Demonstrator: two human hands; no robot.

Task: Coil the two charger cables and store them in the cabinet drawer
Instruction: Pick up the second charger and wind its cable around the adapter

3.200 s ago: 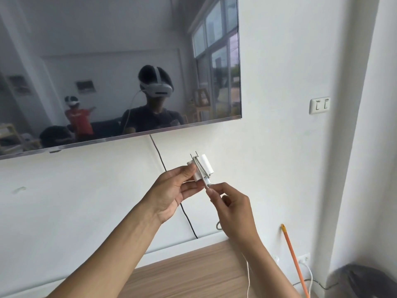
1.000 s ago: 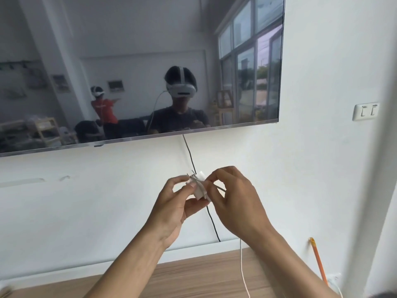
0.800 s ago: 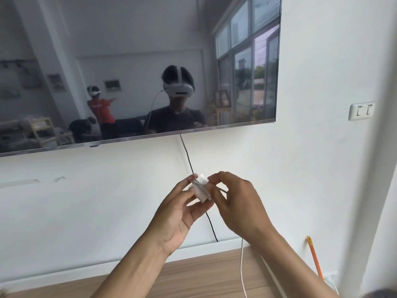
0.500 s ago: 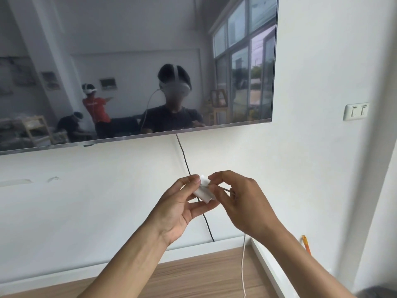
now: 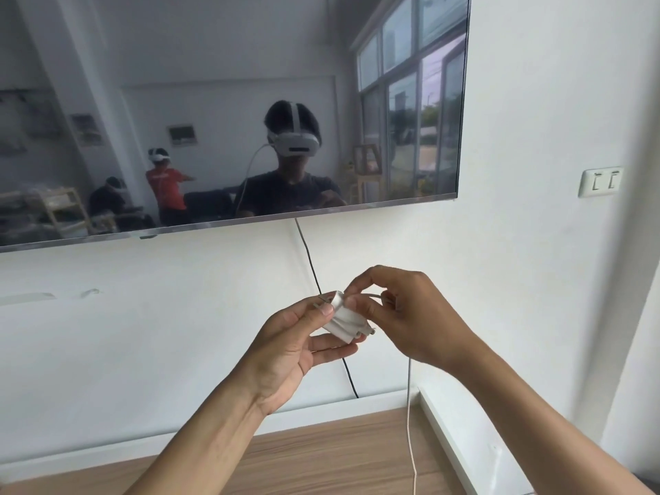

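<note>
Item: white charger adapter (image 5: 343, 321), held in mid-air in front of the white wall (image 5: 143, 334), above the wood-grain desk (image 5: 321, 455) and below the wall-mounted television (image 5: 214, 119). Left hand (image 5: 285, 348): grip closed on the adapter, thumb on its upper left face, fingers cupped beneath. Right hand (image 5: 407, 316): fingertips pinched at the adapter's upper right edge, apparently on a turn of the white charger cable (image 5: 410, 423); whether it clamps cable alone or cable and adapter together cannot be told. Governing relation: the adapter's long axis runs from upper left to lower right, with its lower end towards the right hand; the free cable hangs straight down from under the right hand to the desk, so the slack lies below and to the right of the grip, nearer the right hand. Judged step: winding cable around the adapter, with the left hand as holder and the right as winder. Hidden or unclear: the number of turns already on the adapter is blurred; the prongs are barely visible near the left thumb; the cable's far end runs out of frame at the bottom edge. Second cable and cabinet drawer: not in view. A black cord (image 5: 321, 298) from the television passes behind the hands, apart from the item.
</note>
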